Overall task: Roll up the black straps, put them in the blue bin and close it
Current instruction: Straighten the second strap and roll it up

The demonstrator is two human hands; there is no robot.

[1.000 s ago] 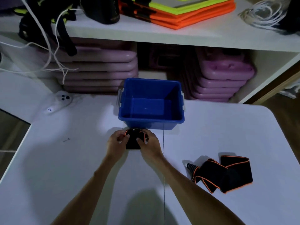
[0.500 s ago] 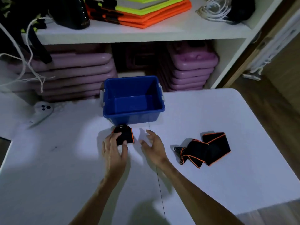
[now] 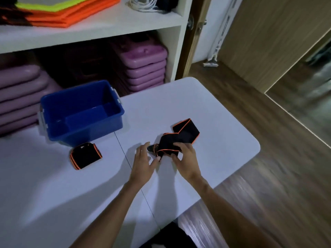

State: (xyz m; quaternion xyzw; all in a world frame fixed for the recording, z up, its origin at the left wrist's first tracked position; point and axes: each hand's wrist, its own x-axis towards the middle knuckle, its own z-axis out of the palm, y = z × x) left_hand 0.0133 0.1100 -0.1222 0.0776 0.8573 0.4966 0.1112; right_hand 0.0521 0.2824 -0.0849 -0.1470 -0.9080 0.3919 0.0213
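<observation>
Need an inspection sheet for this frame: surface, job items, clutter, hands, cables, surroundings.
Surface: white table, seam line down its middle.
Job's things: open blue plastic bin, nothing visible inside, no lid in view; rolled black strap with orange trim lies on the table in front of the bin; unrolled black strap with orange trim lies loosely folded on the table.
Clutter: nothing seen on the table.
Hands: left hand open beside the unrolled strap's end; right hand pinches that strap.
Cables: white cord coil on the shelf.
Surroundings: white shelf unit, purple stacked pads, orange and yellow mats, wood floor.
</observation>
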